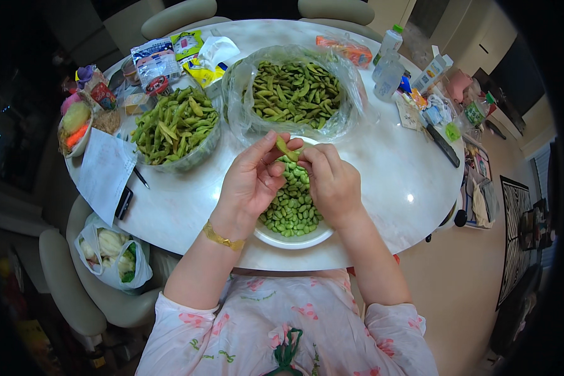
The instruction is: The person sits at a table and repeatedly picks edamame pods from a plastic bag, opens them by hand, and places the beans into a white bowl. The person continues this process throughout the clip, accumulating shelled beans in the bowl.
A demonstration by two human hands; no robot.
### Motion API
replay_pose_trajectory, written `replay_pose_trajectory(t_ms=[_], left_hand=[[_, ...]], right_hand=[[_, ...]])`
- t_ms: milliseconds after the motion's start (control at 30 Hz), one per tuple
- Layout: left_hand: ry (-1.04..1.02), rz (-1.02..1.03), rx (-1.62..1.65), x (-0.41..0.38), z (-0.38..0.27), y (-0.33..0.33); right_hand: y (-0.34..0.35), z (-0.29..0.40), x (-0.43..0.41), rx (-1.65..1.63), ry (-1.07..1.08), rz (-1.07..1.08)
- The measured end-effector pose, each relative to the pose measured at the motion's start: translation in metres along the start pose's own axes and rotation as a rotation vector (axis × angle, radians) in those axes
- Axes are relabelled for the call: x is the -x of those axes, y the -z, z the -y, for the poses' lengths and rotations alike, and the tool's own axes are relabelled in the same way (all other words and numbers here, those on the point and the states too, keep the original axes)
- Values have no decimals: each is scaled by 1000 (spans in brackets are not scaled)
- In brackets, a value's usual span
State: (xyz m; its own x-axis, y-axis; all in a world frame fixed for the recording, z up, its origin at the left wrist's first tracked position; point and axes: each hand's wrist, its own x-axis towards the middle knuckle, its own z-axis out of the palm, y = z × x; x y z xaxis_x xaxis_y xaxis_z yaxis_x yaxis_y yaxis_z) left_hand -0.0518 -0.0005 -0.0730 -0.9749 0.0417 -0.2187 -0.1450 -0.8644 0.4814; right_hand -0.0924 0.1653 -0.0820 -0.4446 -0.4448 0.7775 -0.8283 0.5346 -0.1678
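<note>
A green soybean pod is held between my two hands, above a white bowl. The fingertips of my left hand grip one end of it, while my right hand pinches the other end. Shelled green soybeans lie heaped in the bowl beneath. Behind my hands, a clear plastic bag stands wide at the mouth, with many pods inside. More pods are piled in a clear container to the left. My hands hide part of the bowl's rim.
On the table, a paper sheet, a pen and a phone lie left. Packets stand behind the container. Plastic bottles and a dark-handled knife are at right. A white bag rests on a chair.
</note>
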Motion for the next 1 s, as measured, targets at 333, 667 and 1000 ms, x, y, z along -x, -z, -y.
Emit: replay_pose_trajectory(t_ms=[333,667,1000], left_hand=[[-264,26,-288,11,5,-7],[-324,33,-449,14,15,-6],[-593,36,-952,25,34,-8]], right_hand=[[4,-1,2,-132,1,20],[21,0,-1,-601,-355,70],[25,8,6,-780,-595,74]])
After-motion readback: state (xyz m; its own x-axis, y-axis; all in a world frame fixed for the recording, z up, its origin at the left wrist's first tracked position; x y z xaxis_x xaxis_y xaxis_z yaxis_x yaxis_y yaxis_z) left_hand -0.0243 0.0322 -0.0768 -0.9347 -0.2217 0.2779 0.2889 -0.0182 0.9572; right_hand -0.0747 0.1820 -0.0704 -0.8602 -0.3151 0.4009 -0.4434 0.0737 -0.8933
